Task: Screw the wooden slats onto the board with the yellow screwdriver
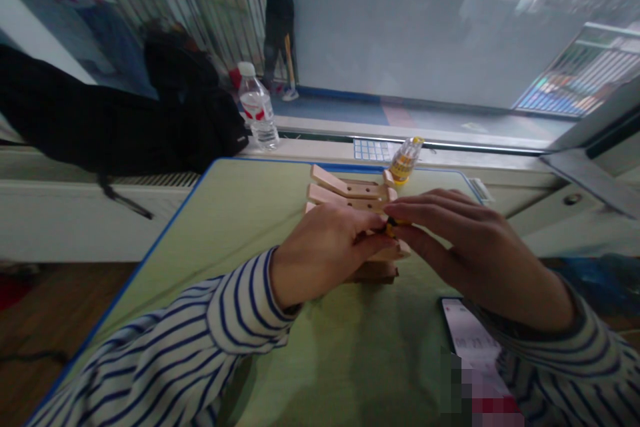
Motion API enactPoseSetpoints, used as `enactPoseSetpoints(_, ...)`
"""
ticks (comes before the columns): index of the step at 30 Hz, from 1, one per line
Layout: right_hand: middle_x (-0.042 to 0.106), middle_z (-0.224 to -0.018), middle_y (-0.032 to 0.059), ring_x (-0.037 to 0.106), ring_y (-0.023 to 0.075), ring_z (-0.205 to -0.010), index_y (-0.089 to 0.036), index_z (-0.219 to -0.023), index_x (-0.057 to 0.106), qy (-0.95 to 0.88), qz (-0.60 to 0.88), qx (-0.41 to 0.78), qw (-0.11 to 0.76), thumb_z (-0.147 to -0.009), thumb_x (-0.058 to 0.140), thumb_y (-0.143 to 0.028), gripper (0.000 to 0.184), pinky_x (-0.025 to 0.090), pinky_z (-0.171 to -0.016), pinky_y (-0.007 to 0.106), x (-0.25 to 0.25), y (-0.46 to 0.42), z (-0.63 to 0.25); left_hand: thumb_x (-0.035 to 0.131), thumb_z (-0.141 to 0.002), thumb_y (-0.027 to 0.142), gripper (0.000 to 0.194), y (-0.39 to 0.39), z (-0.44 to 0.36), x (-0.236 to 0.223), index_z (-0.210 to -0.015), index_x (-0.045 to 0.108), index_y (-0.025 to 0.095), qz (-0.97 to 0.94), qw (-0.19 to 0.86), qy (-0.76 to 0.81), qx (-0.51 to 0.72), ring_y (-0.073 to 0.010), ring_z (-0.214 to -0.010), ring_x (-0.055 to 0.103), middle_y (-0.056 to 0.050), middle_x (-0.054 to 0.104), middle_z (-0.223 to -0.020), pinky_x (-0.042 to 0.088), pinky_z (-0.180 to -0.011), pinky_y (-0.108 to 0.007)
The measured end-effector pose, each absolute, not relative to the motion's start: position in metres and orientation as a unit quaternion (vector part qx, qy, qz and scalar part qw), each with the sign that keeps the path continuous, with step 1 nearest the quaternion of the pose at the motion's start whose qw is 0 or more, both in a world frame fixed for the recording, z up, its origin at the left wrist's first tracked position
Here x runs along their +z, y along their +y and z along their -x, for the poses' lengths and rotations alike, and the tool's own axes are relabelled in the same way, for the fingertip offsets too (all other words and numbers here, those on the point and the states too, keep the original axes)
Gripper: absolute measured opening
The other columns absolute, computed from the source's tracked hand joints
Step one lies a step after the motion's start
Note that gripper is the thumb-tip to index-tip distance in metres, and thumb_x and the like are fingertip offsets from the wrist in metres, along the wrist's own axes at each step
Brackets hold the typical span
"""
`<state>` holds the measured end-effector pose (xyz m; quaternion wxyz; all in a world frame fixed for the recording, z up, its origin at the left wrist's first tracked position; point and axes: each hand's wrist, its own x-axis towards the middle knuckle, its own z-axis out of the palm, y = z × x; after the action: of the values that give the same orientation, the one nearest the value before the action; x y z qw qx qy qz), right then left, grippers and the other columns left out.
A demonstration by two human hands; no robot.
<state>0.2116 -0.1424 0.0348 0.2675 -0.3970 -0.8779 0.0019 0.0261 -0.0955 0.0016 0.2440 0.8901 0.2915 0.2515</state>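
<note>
My left hand (pixel 320 250) and my right hand (pixel 465 247) meet over a stack of pale wooden pieces (pixel 350 190) on the green table (pixel 230 227). Both hands pinch a small yellow and black object (pixel 391 225) between their fingertips, just above the wood. The object is mostly hidden by the fingers. My left hand rests partly on the wooden pieces and covers their near side. Both sleeves are striped blue and white.
A small yellow bottle (pixel 406 160) lies at the table's far edge. On the window ledge stand a clear water bottle (pixel 258 107) and a black bag (pixel 190 107). A phone (pixel 470 340) lies under my right forearm. A person (pixel 277 13) stands beyond the glass.
</note>
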Motion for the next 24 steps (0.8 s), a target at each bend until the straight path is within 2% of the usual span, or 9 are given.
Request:
enactPoseSetpoints(6,0.066,-0.101,0.0026,0.058,0.0128,-0.094,-0.018,-0.104,0.06,-0.877,0.395,-0.011,0.272,-0.086,0.054,-0.02,0.019,0.044,-0.084,0.028,0.0341,-0.1411,-0.2106,0.05,-0.088,0.026,0.017,-0.0943,-0.0252,-0.0017,-0.091,0.065,0.021,-0.891,0.249,0.283,0.253,-0.0135,-0.079,0.06,0.001,0.067,-0.086,0.043,-0.067,-0.023)
enactPoseSetpoints(13,0.067,-0.096,0.0027,0.06,0.013,-0.09,-0.019,-0.098,0.061,-0.871,0.396,-0.001,0.293,-0.084,0.056,-0.02,0.014,0.046,-0.08,0.027,0.0325,-0.1385,-0.2104,0.047,-0.09,0.025,0.019,-0.0947,-0.0262,-0.002,-0.098,0.064,0.024,-0.889,0.269,0.271,0.253,-0.013,-0.086,0.059,0.002,0.066,-0.095,0.043,-0.075,-0.024)
enactPoseSetpoints(20,0.068,-0.096,0.0031,0.061,0.0131,-0.09,-0.019,-0.099,0.061,-0.87,0.39,-0.002,0.302,-0.084,0.057,-0.02,0.016,0.047,-0.08,0.026,0.0314,-0.138,-0.2102,0.051,-0.087,0.031,0.018,-0.0954,-0.0271,-0.001,-0.092,0.065,0.022,-0.883,0.259,0.292,0.26,-0.0131,-0.074,0.059,0.001,0.066,-0.082,0.043,-0.068,-0.024)
enactPoseSetpoints(24,0.068,-0.097,0.0045,0.06,0.0136,-0.094,-0.017,-0.103,0.061,-0.871,0.388,-0.004,0.3,-0.084,0.057,-0.021,0.02,0.046,-0.083,0.027,0.032,-0.1385,-0.2086,0.051,-0.087,0.035,0.021,-0.0949,-0.0268,-0.0009,-0.089,0.066,0.02,-0.88,0.269,0.292,0.262,-0.013,-0.073,0.059,0.001,0.066,-0.08,0.043,-0.069,-0.024)
